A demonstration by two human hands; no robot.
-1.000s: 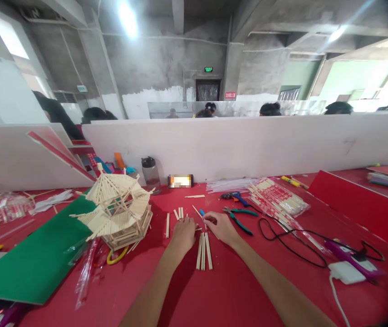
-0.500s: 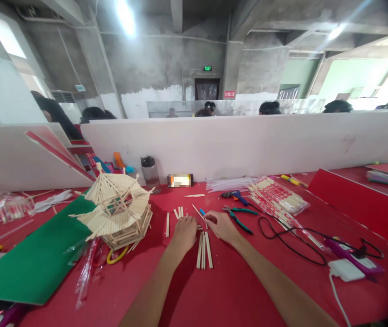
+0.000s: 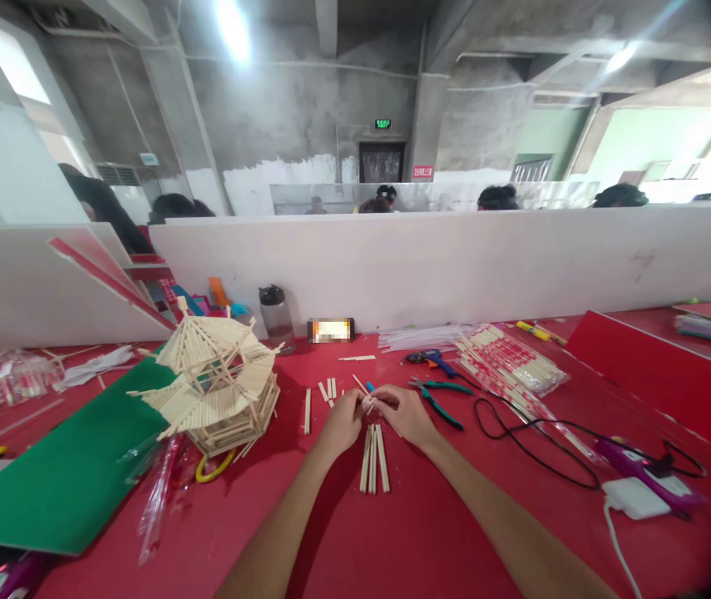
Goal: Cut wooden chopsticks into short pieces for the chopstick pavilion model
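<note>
My left hand (image 3: 343, 420) and my right hand (image 3: 406, 416) meet above the red table, fingertips pinched together. Short pale wooden stick pieces (image 3: 368, 403) show between them; which fingers carry which piece is hard to tell. Just beyond the fingertips, a thin stick (image 3: 359, 383) points away beside a small blue object (image 3: 371, 387), mostly hidden by my right hand. Several longer wooden sticks (image 3: 372, 466) lie in a loose row below my hands. Left of them are more short sticks (image 3: 331, 388) and an upright pair (image 3: 308, 411).
A pavilion model of sticks (image 3: 218, 383) stands left, by a green board (image 3: 68, 457). Teal-handled pliers (image 3: 442, 399), a blue glue gun (image 3: 433, 359), bagged chopsticks (image 3: 511, 358) and a black cable (image 3: 535, 424) lie right. A bottle (image 3: 275, 316) stands by the white partition (image 3: 455, 258).
My left hand has moved from the short sticks on the left over to my right hand, bringing its fingertips against the pieces there. My right hand has stayed nearly in place.
</note>
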